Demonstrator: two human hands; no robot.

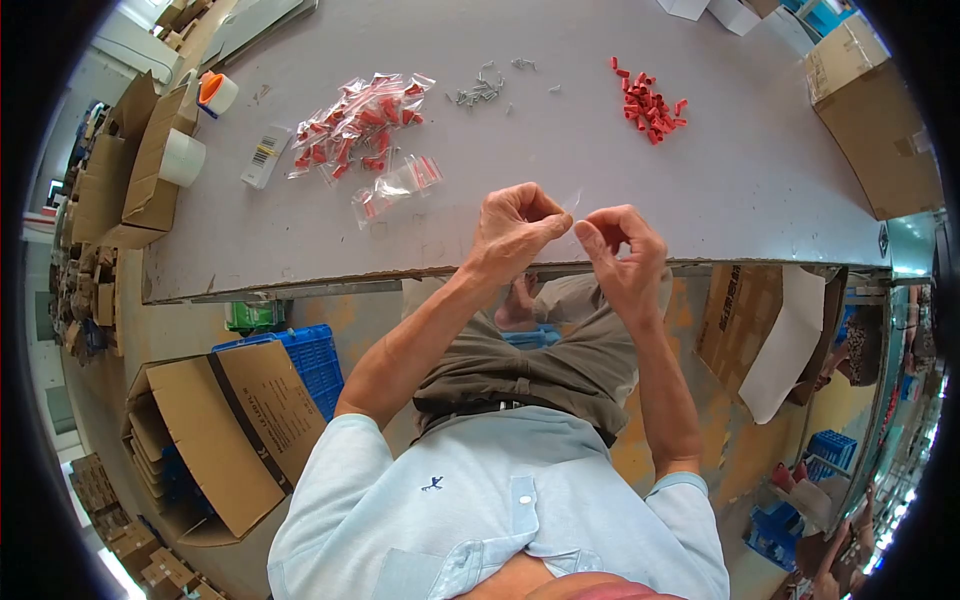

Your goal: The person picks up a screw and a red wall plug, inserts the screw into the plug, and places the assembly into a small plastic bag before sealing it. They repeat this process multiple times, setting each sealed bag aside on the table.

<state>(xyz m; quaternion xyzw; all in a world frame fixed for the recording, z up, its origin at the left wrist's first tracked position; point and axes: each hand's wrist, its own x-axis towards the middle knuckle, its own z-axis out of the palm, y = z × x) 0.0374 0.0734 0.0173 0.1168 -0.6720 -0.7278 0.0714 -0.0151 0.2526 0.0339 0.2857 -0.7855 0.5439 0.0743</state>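
Note:
Just above the table's front edge, my left hand (518, 230) pinches a small clear plastic bag (574, 201) between thumb and forefinger. Close beside it, my right hand (628, 258) has its thumb and curled fingers at the bag's other side. The bag is thin and see-through, and its contents cannot be made out. Forward and left lies a heap of clear zip bags with red pieces inside (355, 122). A few flatter zip bags (400, 188) are nearer me. Small silver metal pieces (478, 90) lie straight ahead. Loose red tube-like pieces (652, 108) form a pile to the right.
On the grey table (740, 200) stand a white tape roll (182, 158), an orange-and-white roll (217, 93) and a barcode label stack (265, 157). Cardboard boxes flank the table at left (150, 180) and right (875, 115). A blue crate (310, 365) sits below on the left.

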